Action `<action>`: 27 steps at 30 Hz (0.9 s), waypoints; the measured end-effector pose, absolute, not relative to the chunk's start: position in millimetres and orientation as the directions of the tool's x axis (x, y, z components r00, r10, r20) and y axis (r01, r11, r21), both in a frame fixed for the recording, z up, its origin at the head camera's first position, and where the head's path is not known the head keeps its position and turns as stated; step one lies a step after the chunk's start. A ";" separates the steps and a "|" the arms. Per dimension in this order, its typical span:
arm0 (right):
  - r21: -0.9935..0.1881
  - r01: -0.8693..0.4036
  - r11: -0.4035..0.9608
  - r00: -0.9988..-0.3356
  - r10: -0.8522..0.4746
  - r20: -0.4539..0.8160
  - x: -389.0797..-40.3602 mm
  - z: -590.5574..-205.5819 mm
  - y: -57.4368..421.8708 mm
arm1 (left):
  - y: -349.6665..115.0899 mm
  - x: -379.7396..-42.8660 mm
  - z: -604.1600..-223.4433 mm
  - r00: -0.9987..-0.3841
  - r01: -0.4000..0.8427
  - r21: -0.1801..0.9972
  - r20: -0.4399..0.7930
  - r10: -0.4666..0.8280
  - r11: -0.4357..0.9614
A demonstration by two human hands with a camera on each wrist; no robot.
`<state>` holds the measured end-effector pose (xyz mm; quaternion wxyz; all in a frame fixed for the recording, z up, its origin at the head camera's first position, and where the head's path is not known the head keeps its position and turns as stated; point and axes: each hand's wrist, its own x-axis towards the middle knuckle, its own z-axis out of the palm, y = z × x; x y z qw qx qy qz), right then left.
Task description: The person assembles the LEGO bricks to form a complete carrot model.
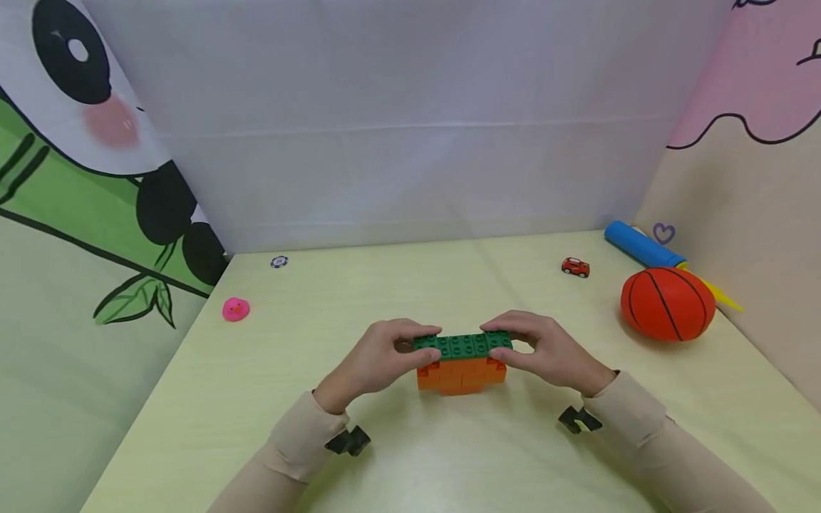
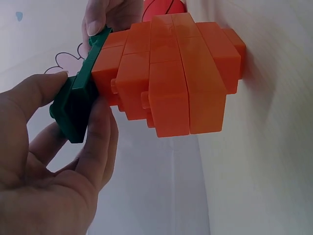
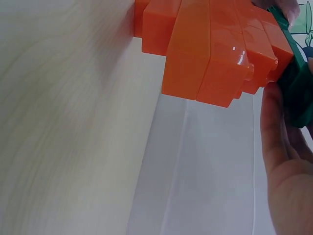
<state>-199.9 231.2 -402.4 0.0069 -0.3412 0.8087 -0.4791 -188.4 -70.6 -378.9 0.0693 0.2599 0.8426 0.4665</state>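
In the head view, a block build stands at the middle of the table. It has stepped layers of orange building bricks (image 1: pixel 462 375), wider in the middle and narrowing toward the base. Across the top runs a row of green studded bricks (image 1: pixel 463 347). My left hand (image 1: pixel 388 349) pinches the left end of the green row between thumb and fingers, and my right hand (image 1: pixel 545 347) pinches the right end likewise. From the left wrist, the green row (image 2: pixel 84 83) sticks out past the orange bricks (image 2: pixel 166 73) on that side. The right wrist view shows glossy orange bricks (image 3: pixel 210 54) beside the right fingers.
An orange-red toy basketball (image 1: pixel 667 304) sits at the right, by a blue tube toy (image 1: pixel 644 244) with a yellow end. A red toy car (image 1: pixel 575 267) stands at the back right. A pink rubber duck (image 1: pixel 236 309) and a small chip (image 1: pixel 279 261) lie at the left.
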 end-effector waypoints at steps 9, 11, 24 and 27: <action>-0.769 -0.564 0.301 -0.755 -0.564 0.334 -199.7 -401.4 230.2 | -70.0 -187.8 -374.5 -0.865 0.365 0.801 0.104 0.491 0.474; -0.756 -0.563 0.334 -0.759 -0.570 0.315 -199.1 -400.0 231.7 | -70.5 -187.0 -375.1 -0.867 0.358 0.808 0.101 0.488 0.469; -0.705 -0.438 0.558 -0.741 -0.668 -0.068 -207.7 -400.5 249.3 | -90.2 -190.1 -403.3 -0.847 0.316 0.765 -0.038 0.530 0.560; -0.739 -0.434 0.515 -0.724 -0.688 -0.055 -212.1 -406.9 248.9 | -90.2 -191.9 -411.0 -0.846 0.337 0.763 -0.013 0.534 0.552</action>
